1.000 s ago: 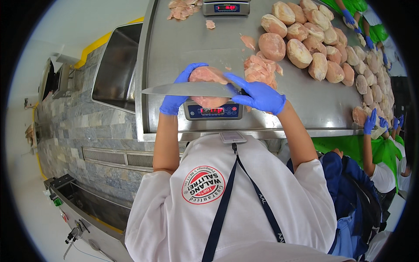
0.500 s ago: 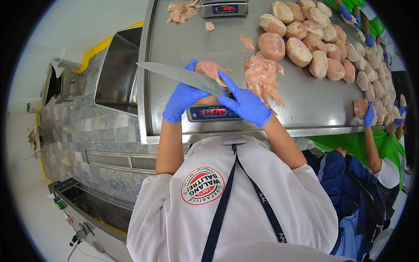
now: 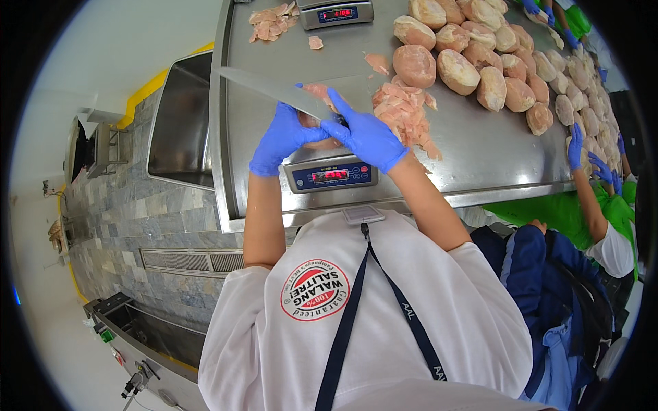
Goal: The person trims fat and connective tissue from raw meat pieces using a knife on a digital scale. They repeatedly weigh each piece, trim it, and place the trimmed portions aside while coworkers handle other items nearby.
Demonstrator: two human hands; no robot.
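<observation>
My left hand (image 3: 277,140), in a blue glove, grips a rounded piece of pink meat (image 3: 318,92) above the steel table. In my right hand (image 3: 373,139), also blue-gloved, is the dark handle of a large knife (image 3: 264,83). The long blade slants up to the left across the meat and hides part of it. Both hands are close together, just beyond a digital scale (image 3: 298,179) with a lit red display. Right of my hands lies a heap of thin pink meat trimmings (image 3: 404,113).
Many rounded meat pieces (image 3: 415,66) crowd the right of the steel table (image 3: 473,164). Another scale (image 3: 353,15) and a small trimmings pile (image 3: 271,24) sit at the far side. Co-workers' blue-gloved hands (image 3: 574,147) reach in at right. A steel tub (image 3: 179,120) stands left.
The view has shifted slightly. My right hand has shifted left with the knife, whose blade now slants more steeply over the meat. A co-worker's hand at right has come off a meat piece.
</observation>
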